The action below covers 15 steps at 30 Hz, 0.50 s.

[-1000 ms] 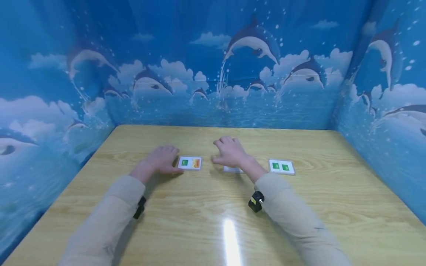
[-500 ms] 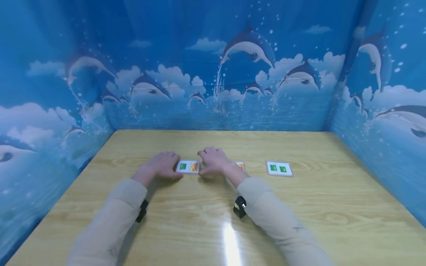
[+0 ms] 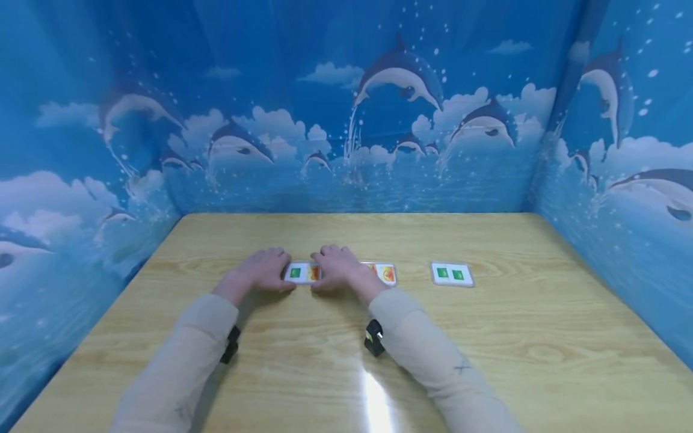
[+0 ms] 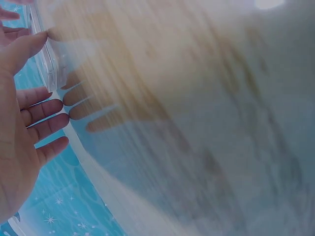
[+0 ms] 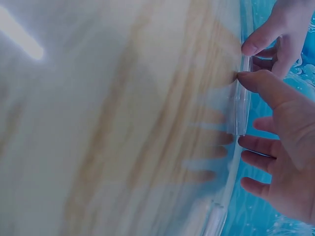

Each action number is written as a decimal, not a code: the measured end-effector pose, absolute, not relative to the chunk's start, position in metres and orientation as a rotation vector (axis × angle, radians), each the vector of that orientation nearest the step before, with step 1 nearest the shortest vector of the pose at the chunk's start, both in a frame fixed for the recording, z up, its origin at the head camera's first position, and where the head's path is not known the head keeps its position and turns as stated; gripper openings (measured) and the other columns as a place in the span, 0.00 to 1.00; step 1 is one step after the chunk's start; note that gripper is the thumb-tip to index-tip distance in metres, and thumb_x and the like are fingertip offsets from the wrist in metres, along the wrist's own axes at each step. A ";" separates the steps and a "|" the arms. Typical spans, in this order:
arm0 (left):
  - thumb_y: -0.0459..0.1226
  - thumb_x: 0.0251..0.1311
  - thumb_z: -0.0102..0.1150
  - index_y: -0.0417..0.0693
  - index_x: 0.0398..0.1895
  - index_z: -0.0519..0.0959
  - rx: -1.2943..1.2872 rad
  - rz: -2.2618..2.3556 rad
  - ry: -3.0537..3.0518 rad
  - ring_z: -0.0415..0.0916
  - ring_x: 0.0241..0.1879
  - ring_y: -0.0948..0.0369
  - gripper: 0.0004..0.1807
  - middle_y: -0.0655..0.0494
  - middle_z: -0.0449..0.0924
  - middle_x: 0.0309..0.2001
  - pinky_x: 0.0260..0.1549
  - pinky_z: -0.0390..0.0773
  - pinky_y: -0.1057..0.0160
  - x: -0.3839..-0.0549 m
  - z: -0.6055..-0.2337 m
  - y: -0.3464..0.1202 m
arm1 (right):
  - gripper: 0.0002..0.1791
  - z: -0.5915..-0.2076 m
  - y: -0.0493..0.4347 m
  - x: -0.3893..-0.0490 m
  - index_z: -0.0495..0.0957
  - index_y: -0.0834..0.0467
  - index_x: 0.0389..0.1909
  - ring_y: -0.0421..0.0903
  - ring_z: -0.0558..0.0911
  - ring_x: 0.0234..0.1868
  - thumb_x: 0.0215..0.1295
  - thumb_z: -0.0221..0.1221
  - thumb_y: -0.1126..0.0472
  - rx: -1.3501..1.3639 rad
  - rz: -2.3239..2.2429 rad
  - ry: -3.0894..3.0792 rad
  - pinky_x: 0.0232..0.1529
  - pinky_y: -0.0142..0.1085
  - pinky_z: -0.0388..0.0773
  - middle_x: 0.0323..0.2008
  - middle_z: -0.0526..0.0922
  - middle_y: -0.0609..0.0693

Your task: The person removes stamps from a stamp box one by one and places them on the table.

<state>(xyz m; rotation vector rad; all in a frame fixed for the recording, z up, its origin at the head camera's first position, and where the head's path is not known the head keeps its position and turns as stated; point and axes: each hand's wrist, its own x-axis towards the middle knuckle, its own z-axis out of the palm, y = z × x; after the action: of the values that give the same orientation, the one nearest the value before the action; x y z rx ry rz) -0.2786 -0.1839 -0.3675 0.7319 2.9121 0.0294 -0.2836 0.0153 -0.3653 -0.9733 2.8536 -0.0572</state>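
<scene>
A flat card (image 3: 302, 272) in a clear plastic case lies on the table, showing a green square and an orange picture. My left hand (image 3: 260, 269) holds its left end, thumb at the near edge and fingers at the far edge. At its right end my right hand (image 3: 337, 267) grips in the same way, covering that side in the head view. Seen edge-on in the left wrist view, the clear case (image 4: 51, 69) sits between thumb and index finger. In the right wrist view both thumbs are close together along the case (image 5: 241, 108).
A second card (image 3: 386, 273) with orange pictures lies just right of my right hand, partly behind the wrist. Farther right is a third card (image 3: 452, 274) with two green squares. Dolphin-printed blue curtains (image 3: 346, 120) surround the wooden table (image 3: 335, 379).
My right hand has moved left, from over the second card to the right end of the first card, uncovering the second card. The left hand has stayed at the first card's left end.
</scene>
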 end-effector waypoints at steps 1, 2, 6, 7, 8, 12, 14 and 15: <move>0.57 0.52 0.59 0.39 0.50 0.71 0.727 0.027 2.911 0.69 0.37 0.56 0.33 0.49 0.72 0.41 0.39 0.71 0.54 -0.278 -0.368 -0.184 | 0.42 -0.367 0.015 -0.284 0.61 0.55 0.67 0.49 0.64 0.60 0.54 0.60 0.39 -0.972 -0.051 2.852 0.58 0.45 0.61 0.61 0.66 0.54; 0.56 0.52 0.58 0.39 0.51 0.71 0.728 0.026 2.910 0.69 0.37 0.55 0.33 0.49 0.72 0.41 0.39 0.70 0.54 -0.278 -0.368 -0.184 | 0.42 -0.367 0.015 -0.284 0.62 0.55 0.66 0.49 0.65 0.59 0.54 0.60 0.39 -0.971 -0.050 2.851 0.58 0.44 0.62 0.60 0.67 0.53; 0.57 0.52 0.58 0.38 0.52 0.71 0.714 0.017 2.912 0.70 0.38 0.55 0.34 0.49 0.72 0.42 0.40 0.71 0.54 -0.278 -0.369 -0.183 | 0.40 -0.369 0.014 -0.286 0.64 0.55 0.65 0.47 0.67 0.54 0.54 0.59 0.38 -0.976 -0.061 2.844 0.54 0.43 0.65 0.56 0.69 0.52; 0.57 0.52 0.58 0.39 0.52 0.71 0.709 0.012 2.912 0.70 0.38 0.55 0.35 0.49 0.72 0.42 0.40 0.71 0.54 -0.278 -0.369 -0.183 | 0.40 -0.370 0.014 -0.286 0.64 0.55 0.65 0.46 0.67 0.53 0.54 0.59 0.38 -0.976 -0.068 2.841 0.54 0.42 0.65 0.55 0.69 0.52; 0.57 0.52 0.58 0.39 0.52 0.71 0.703 0.014 2.912 0.70 0.38 0.55 0.35 0.49 0.72 0.42 0.40 0.71 0.54 -0.278 -0.369 -0.183 | 0.40 -0.370 0.014 -0.287 0.65 0.55 0.65 0.46 0.67 0.52 0.55 0.59 0.38 -0.974 -0.077 2.837 0.53 0.42 0.65 0.54 0.69 0.52; 0.57 0.52 0.58 0.39 0.52 0.71 0.693 0.024 2.911 0.69 0.37 0.56 0.35 0.49 0.72 0.42 0.39 0.71 0.55 -0.278 -0.369 -0.182 | 0.38 -0.370 0.012 -0.289 0.66 0.55 0.64 0.44 0.67 0.48 0.56 0.59 0.39 -0.965 -0.088 2.827 0.49 0.40 0.66 0.52 0.69 0.51; 0.57 0.51 0.58 0.39 0.52 0.71 0.691 0.037 2.907 0.69 0.36 0.56 0.34 0.49 0.72 0.42 0.38 0.70 0.55 -0.278 -0.369 -0.182 | 0.37 -0.369 0.011 -0.289 0.67 0.55 0.63 0.44 0.67 0.47 0.56 0.59 0.39 -0.959 -0.086 2.826 0.47 0.39 0.67 0.51 0.69 0.51; 0.57 0.51 0.59 0.39 0.52 0.71 0.690 0.041 2.906 0.69 0.36 0.56 0.34 0.49 0.71 0.42 0.38 0.70 0.55 -0.278 -0.369 -0.182 | 0.37 -0.369 0.010 -0.290 0.68 0.56 0.62 0.44 0.67 0.46 0.56 0.58 0.39 -0.959 -0.078 2.826 0.46 0.38 0.67 0.51 0.69 0.51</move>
<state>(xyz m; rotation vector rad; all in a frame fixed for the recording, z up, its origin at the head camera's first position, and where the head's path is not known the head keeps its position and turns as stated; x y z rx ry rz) -0.2783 -0.1825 -0.3689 0.6900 2.9062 0.0410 -0.2896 0.0105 -0.3691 -0.9588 2.8256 -0.0785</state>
